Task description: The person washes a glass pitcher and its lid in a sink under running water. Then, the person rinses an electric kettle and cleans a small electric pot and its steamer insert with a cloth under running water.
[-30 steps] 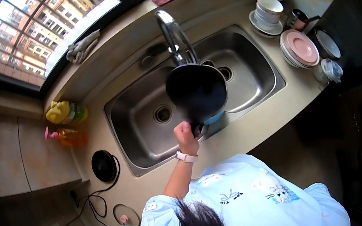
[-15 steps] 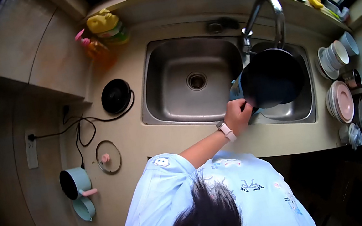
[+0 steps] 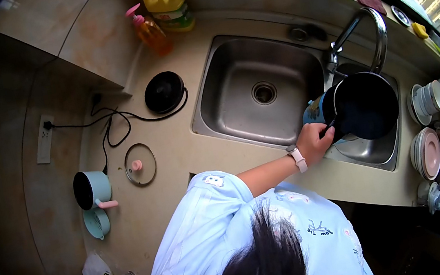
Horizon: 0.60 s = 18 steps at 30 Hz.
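My left hand (image 3: 315,143), with a pale pink watch on the wrist, is closed around the black handle of a blue pot (image 3: 316,111). The pot is held over the right sink basin (image 3: 368,154), just below the curved chrome faucet (image 3: 379,38). Its wide round mouth looks dark, and I cannot make out what is inside. A printed pattern shows on its blue side, next to the divider between the basins. My right hand does not show.
The left basin (image 3: 248,82) is beside the pot. Left lie a black round base (image 3: 163,91) with a cord, a glass lid (image 3: 141,164) and a small light-blue pot (image 3: 94,189). Soap bottles (image 3: 169,11) stand behind. Stacked bowls (image 3: 428,99) and pink plates (image 3: 428,154) line the right.
My view has turned, so the whole counter appears shifted and tilted. My left hand keeps its grip on the pot, which stays under the faucet and now looks sharper.
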Each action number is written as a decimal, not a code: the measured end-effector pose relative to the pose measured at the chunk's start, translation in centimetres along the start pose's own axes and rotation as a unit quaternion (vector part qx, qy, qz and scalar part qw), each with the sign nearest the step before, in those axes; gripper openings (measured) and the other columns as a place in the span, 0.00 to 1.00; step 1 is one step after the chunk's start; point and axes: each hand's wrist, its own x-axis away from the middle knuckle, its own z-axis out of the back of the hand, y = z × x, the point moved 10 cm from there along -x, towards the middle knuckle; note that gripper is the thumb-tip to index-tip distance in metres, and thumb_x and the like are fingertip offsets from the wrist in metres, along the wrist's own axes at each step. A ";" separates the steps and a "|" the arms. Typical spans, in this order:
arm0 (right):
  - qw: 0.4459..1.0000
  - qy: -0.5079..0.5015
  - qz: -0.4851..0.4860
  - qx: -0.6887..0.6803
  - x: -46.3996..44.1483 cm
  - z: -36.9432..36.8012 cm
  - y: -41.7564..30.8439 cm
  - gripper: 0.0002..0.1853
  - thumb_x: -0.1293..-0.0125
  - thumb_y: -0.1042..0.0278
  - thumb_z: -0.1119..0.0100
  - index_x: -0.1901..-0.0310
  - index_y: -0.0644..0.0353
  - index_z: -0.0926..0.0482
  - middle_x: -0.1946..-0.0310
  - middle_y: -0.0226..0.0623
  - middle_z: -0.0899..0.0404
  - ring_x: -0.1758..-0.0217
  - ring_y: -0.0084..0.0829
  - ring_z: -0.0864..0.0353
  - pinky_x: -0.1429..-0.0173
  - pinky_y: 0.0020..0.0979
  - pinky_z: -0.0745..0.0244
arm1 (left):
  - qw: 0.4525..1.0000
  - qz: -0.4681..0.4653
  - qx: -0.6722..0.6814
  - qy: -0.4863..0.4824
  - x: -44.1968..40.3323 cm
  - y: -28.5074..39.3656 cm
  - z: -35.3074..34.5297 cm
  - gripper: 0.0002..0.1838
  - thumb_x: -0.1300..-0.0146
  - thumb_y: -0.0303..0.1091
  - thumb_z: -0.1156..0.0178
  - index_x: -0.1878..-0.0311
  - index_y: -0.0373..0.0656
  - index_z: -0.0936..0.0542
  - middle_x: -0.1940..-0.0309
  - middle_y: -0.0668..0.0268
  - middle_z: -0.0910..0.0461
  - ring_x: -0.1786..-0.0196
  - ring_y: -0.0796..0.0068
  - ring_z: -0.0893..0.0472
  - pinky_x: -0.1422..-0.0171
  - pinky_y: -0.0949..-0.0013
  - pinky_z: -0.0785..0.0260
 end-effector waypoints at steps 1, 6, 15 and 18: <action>1.000 0.000 0.000 -0.001 0.1 0.0 0.0 0.25 0.46 0.48 0.49 0.58 0.64 0.27 0.62 0.49 0.25 0.63 0.43 0.25 0.61 0.38 0.30 | 1.000 -0.008 -0.002 0.004 0.0 0.2 0.1 0.22 0.48 0.42 0.51 0.85 0.31 0.30 0.90 0.50 0.37 0.87 0.62 0.36 0.80 0.65 0.45; 1.000 -0.004 -0.003 0.004 0.2 0.0 0.0 0.25 0.46 0.47 0.49 0.58 0.65 0.27 0.62 0.50 0.25 0.63 0.43 0.24 0.61 0.38 0.30 | 0.999 -0.024 -0.021 -0.003 0.0 0.3 0.2 0.22 0.46 0.42 0.52 0.85 0.32 0.33 0.93 0.59 0.36 0.86 0.78 0.38 0.81 0.69 0.45; 1.000 -0.010 -0.004 0.008 0.2 0.1 -0.1 0.26 0.46 0.47 0.50 0.58 0.65 0.27 0.62 0.50 0.25 0.64 0.43 0.24 0.62 0.39 0.29 | 1.000 -0.004 -0.003 0.008 0.0 0.1 0.4 0.21 0.47 0.42 0.51 0.85 0.31 0.30 0.91 0.50 0.36 0.88 0.62 0.35 0.81 0.66 0.45; 1.000 -0.013 -0.005 0.010 0.1 0.2 -0.2 0.26 0.46 0.47 0.50 0.58 0.65 0.27 0.62 0.50 0.25 0.64 0.43 0.24 0.62 0.39 0.29 | 1.000 -0.012 -0.007 0.015 0.0 0.5 0.6 0.21 0.48 0.42 0.51 0.84 0.31 0.29 0.91 0.50 0.36 0.87 0.62 0.35 0.80 0.65 0.45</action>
